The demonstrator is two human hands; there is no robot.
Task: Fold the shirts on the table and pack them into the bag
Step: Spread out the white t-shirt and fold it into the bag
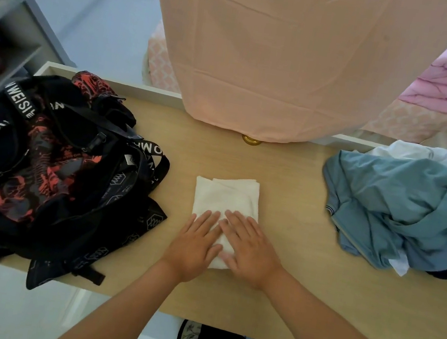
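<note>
Now, head view: wooden table [288, 269] seen from above.
Folded shirt [226, 196]: white, a small rectangle at frame centre.
Left hand [194, 246]: flat, fingers straight, pressing the shirt's near part, gripping nothing.
Right hand [250, 250]: likewise flat on it, touching the left.
Bag [48, 166]: black and red, frame left, near the shirt.
Unfolded shirts [404, 211]: blue heap, frame right.

The folded shirt [226, 199] is cream; the bag [47, 169] black with red print and white lettering; the crumpled shirt [405, 205] blue-grey; the counter [288, 269] tan.
</note>
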